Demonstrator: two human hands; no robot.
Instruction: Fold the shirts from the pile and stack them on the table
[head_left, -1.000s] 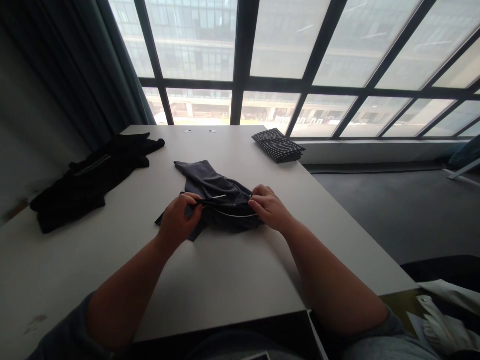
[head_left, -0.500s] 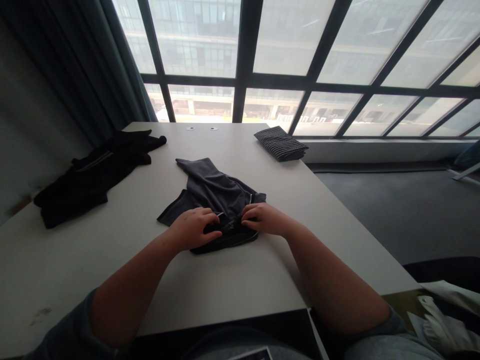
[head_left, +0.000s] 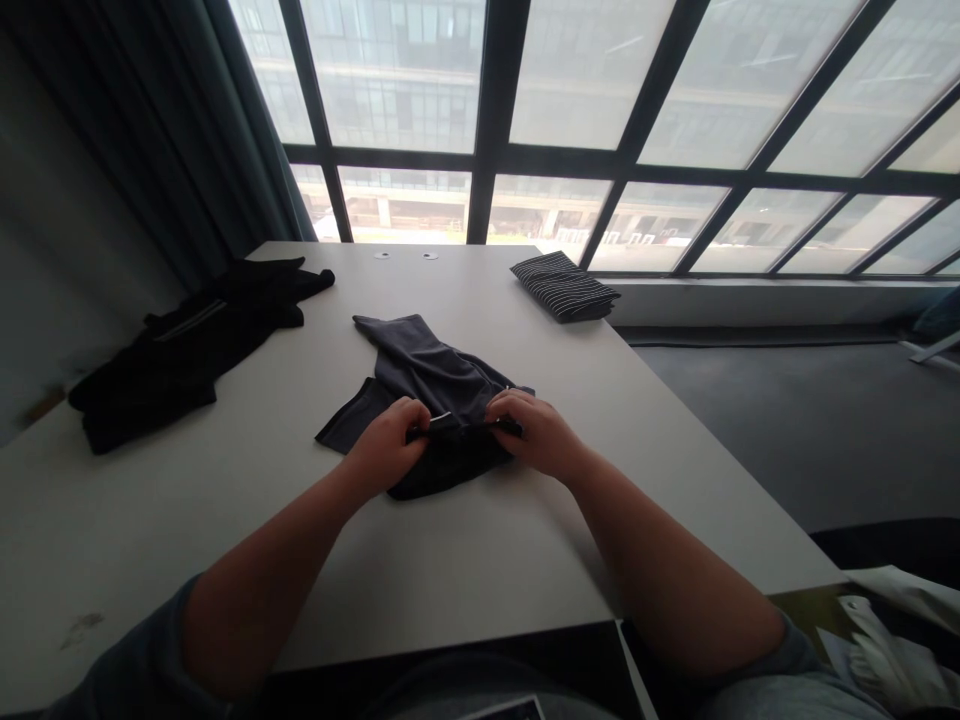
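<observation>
A dark grey pair of shorts (head_left: 431,365) with black and white trim lies on the white table (head_left: 420,570) in front of me, its legs spread towards the upper left. My left hand (head_left: 392,438) pinches the black edge at the near end, fingers closed on the cloth. Opposite it, my right hand (head_left: 534,428) grips the same edge on the right side. Between both hands this edge is stretched and slightly raised, and the near part of the cloth hangs down to the tabletop. The fingertips are partly hidden by fabric.
At the left edge of the table lies a heap of black clothing (head_left: 180,350). A folded striped black-and-white cloth (head_left: 564,287) sits at the far right corner. Behind the table are windows (head_left: 570,90) and a dark curtain (head_left: 150,130). White fabric (head_left: 892,640) shows at lower right.
Both hands have closed their fingers on the shorts' near edge and lifted it a little, pulling it taut. The heap and the striped cloth have stayed put.
</observation>
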